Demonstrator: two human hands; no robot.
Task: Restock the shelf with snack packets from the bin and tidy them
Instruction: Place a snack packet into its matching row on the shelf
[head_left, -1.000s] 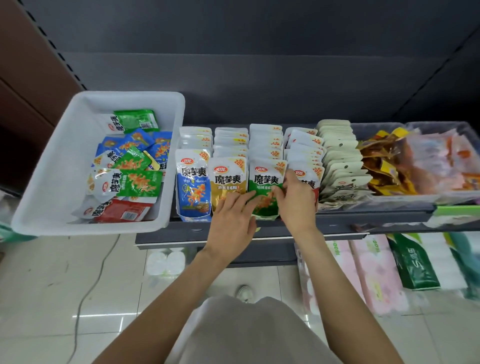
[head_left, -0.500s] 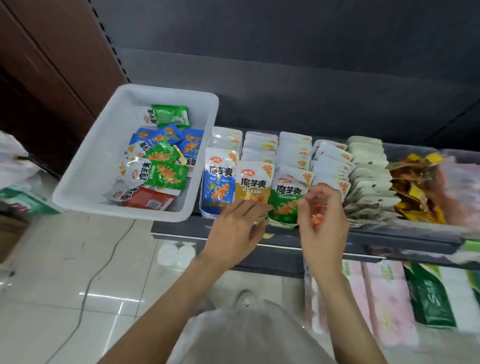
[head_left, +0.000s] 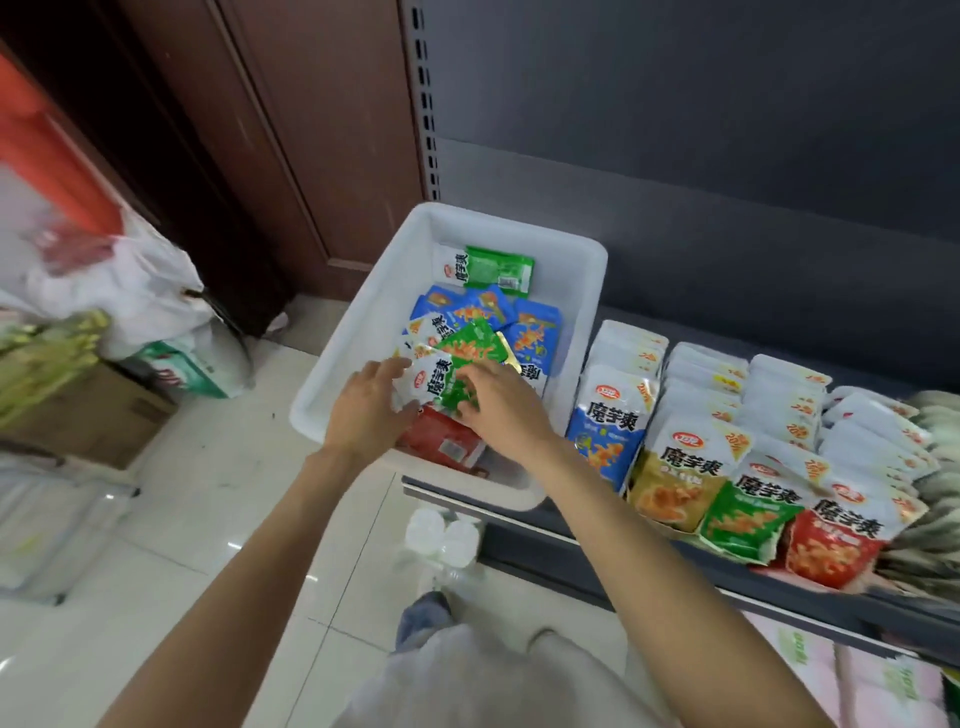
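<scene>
Both hands are inside the white bin (head_left: 332, 400), the left hand (head_left: 366, 410) and right hand (head_left: 498, 408) each pinching an end of a crinkly green-and-white packet (head_left: 441, 382) that lies crosswise between them atop the loose pile. The glossy rigid-walled bin sits just left of the shelf (head_left: 597, 561), so the right hand is nearer the upright foil rows (head_left: 727, 441)

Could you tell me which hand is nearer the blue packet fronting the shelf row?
Right hand; it lies in the bin just left of the blue packet, while the left hand sits farther left.
</scene>
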